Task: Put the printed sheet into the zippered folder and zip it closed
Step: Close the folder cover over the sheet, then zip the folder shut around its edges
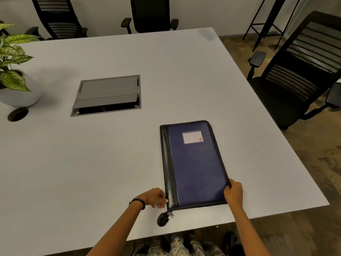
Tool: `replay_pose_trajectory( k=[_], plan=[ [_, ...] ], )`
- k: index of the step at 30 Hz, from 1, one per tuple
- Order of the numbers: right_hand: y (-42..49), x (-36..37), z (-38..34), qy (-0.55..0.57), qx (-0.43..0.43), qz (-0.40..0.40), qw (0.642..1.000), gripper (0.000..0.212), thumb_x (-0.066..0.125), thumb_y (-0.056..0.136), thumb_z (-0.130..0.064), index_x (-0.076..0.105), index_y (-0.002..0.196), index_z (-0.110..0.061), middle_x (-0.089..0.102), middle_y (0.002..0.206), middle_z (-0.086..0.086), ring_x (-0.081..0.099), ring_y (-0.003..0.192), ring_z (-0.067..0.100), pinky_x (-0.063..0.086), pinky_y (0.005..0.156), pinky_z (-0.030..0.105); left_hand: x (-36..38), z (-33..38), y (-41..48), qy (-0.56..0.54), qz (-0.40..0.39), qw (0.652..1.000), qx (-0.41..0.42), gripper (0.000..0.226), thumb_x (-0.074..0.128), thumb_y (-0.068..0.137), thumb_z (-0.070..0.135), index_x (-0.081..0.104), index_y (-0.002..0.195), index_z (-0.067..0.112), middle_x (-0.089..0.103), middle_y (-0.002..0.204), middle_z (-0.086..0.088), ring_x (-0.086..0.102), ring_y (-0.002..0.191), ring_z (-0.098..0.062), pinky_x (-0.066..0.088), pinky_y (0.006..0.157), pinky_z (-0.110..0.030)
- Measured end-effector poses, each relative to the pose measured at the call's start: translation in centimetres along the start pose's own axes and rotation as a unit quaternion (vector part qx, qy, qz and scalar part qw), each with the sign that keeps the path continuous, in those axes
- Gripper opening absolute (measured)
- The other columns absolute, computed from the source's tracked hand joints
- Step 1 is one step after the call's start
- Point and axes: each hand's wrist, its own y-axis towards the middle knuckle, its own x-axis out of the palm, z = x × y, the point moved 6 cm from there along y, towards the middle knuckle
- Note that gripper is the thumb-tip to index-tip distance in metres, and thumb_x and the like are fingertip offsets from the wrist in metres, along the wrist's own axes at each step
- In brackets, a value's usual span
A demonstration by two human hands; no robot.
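Both hands at lower centre: left hand (156,197) fingers curled against the zippered folder (193,163), right hand (234,194) pinching its corner. Zipper pull (163,218) looks home; no sheet visible, so check the zip's end before letting go.

bare table (110,163) left of folder (195,163), cable box (107,95) perhaps ajar

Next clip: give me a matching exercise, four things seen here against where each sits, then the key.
Things:
1. left hand
2. right hand
3. zipper pull
4. potted plant

Places:
A. table's far left edge
B. folder's near right corner
C. on the table, just off the folder's near left corner
D. at the folder's black spine, near end

Pairs: 1-D, 2-B, 3-C, 4-A
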Motion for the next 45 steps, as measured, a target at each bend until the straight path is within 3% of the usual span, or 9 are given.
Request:
replay_pose_trajectory(
  k=[8, 20, 29, 32, 34, 36, 38, 41, 45],
  plan=[
    [0.2, 0.2, -0.2, 0.029, 0.008, 0.020, 0.999, 0.033, 0.047, 0.087, 0.010, 0.055, 0.119, 0.005, 0.053, 0.121, 0.027, 0.054, 0.107, 0.045, 0.046, 0.097, 0.052, 0.2, 0.0, 0.4, 0.010, 0.014, 1.000, -0.002, 0.036, 0.052, 0.095, 0.024, 0.061, 0.108, -0.008, 0.068, 0.104, -0.018, 0.054, 0.065, 0.000, 0.043, 0.059, -0.014],
    [0.9, 1.2, -0.9, 0.044, -0.004, 0.007, 0.999, 0.031, 0.052, 0.085, 0.010, 0.053, 0.117, 0.007, 0.054, 0.123, 0.025, 0.053, 0.110, 0.044, 0.046, 0.096, 0.050, -1.2, -1.0, 0.1, 0.008, 0.032, 0.999, -0.016, 0.035, 0.052, 0.095, 0.024, 0.061, 0.106, -0.009, 0.061, 0.090, -0.007, 0.053, 0.066, -0.009, 0.043, 0.060, -0.014],
    [-0.7, 1.4, -3.2, -0.015, -0.115, 0.048, 0.992, 0.028, 0.054, 0.085, 0.007, 0.059, 0.112, 0.001, 0.057, 0.115, 0.019, 0.057, 0.103, 0.034, 0.051, 0.085, 0.035, -0.5, -1.0, -0.5, -0.010, -0.020, 1.000, -0.021, 0.034, 0.055, 0.093, 0.020, 0.058, 0.116, -0.005, 0.066, 0.113, -0.023, 0.057, 0.071, -0.007, 0.045, 0.062, -0.015],
    [-3.6, 4.3, -5.9, -0.050, -0.224, -0.029, 0.973, 0.022, 0.053, 0.085, 0.003, 0.065, 0.101, -0.006, 0.063, 0.106, 0.012, 0.060, 0.091, 0.021, 0.050, 0.077, 0.027, 0.3, -0.9, -0.8, 0.015, -0.053, 0.998, -0.017, 0.035, 0.060, 0.090, 0.020, 0.059, 0.116, -0.003, 0.060, 0.095, -0.008, 0.053, 0.084, -0.013, 0.045, 0.068, -0.016],
    [-6.0, 7.7, -7.1, -0.055, -0.246, -0.184, 0.950, 0.019, 0.052, 0.086, -0.001, 0.067, 0.092, -0.009, 0.068, 0.094, 0.010, 0.060, 0.077, 0.015, 0.052, 0.071, 0.029, 0.7, -1.2, -0.6, 0.031, -0.050, 0.998, -0.018, 0.036, 0.064, 0.088, 0.020, 0.061, 0.113, -0.006, 0.058, 0.082, 0.000, 0.051, 0.071, -0.008, 0.041, 0.061, -0.014],
    [-9.1, 11.2, -7.3, -0.093, -0.232, -0.360, 0.899, 0.020, 0.049, 0.086, -0.003, 0.068, 0.087, -0.011, 0.070, 0.081, 0.012, 0.061, 0.065, 0.016, 0.053, 0.067, 0.034, 0.8, -1.4, -0.3, 0.059, -0.023, 0.998, -0.017, 0.035, 0.066, 0.086, 0.019, 0.063, 0.109, -0.007, 0.060, 0.083, -0.007, 0.047, 0.063, -0.006, 0.037, 0.057, -0.013],
    [-11.5, 13.4, -7.0, -0.158, -0.223, -0.445, 0.853, 0.022, 0.047, 0.087, -0.007, 0.067, 0.082, -0.011, 0.073, 0.078, 0.017, 0.061, 0.055, 0.015, 0.053, 0.060, 0.029, 0.7, -1.6, -0.1, 0.080, 0.011, 0.997, -0.012, 0.032, 0.067, 0.084, 0.017, 0.066, 0.106, -0.006, 0.066, 0.099, -0.020, 0.051, 0.073, -0.013, 0.035, 0.058, -0.013],
    [-12.9, 14.8, -6.5, -0.261, -0.244, -0.418, 0.835, 0.024, 0.046, 0.090, -0.013, 0.064, 0.074, -0.007, 0.073, 0.084, 0.021, 0.067, 0.061, 0.026, 0.054, 0.058, 0.029, 0.9, -1.7, 0.1, 0.091, 0.024, 0.996, 0.001, 0.029, 0.068, 0.082, 0.015, 0.068, 0.104, -0.005, 0.068, 0.111, -0.022, 0.052, 0.084, -0.015, 0.035, 0.060, -0.012],
    [-13.6, 15.4, -5.9, -0.334, -0.274, -0.331, 0.839, 0.023, 0.050, 0.091, -0.021, 0.063, 0.097, -0.003, 0.067, 0.100, 0.019, 0.063, 0.091, 0.035, 0.050, 0.075, 0.038, 0.9, -2.0, 0.3, 0.082, 0.035, 0.996, 0.012, 0.028, 0.069, 0.082, 0.014, 0.069, 0.103, -0.005, 0.069, 0.109, -0.021, 0.052, 0.079, -0.013, 0.035, 0.062, -0.011]
  ],
)
